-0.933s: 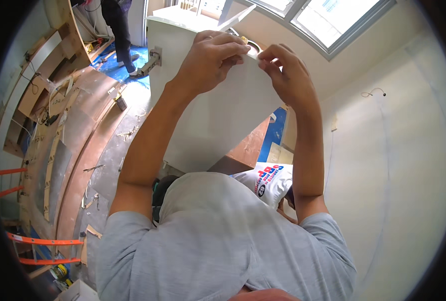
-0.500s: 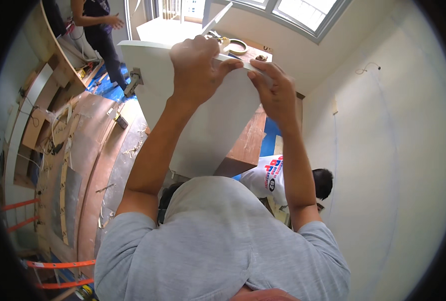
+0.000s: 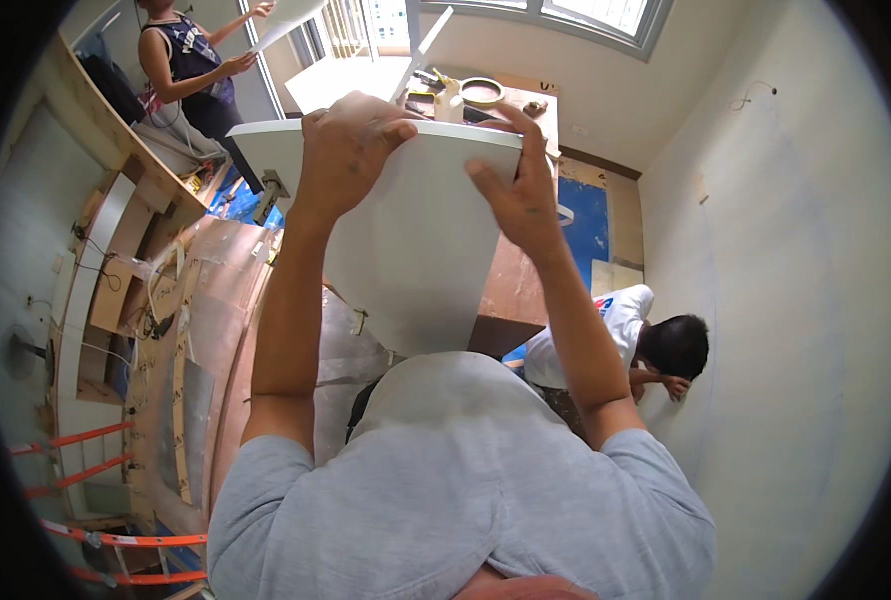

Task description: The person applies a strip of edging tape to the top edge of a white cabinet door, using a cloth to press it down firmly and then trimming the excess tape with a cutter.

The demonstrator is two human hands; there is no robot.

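A white cabinet door [image 3: 415,230] stands upright in front of me, with a metal hinge [image 3: 270,195] on its left side and another hinge [image 3: 360,321] lower down. My left hand [image 3: 348,155] grips the top edge left of the middle, fingers over the far side and thumb along the rim. Near the top right corner, my right hand [image 3: 520,190] holds the door, its thumb against the near face and its fingers reaching over the edge; the fingertips are partly hidden. Both hands are slightly blurred.
Behind the door, a wooden worktable [image 3: 513,285] carries a tape roll [image 3: 482,92] and a bottle [image 3: 449,103]. A person in white [image 3: 605,335] crouches by the right wall. Another person [image 3: 190,65] stands far left with a white sheet. An orange ladder [image 3: 145,541] is lower left.
My hands have moved apart along the top edge, the right one now at the corner. The far-left person now holds up a white sheet. My view has shifted, showing more of the crouching person.
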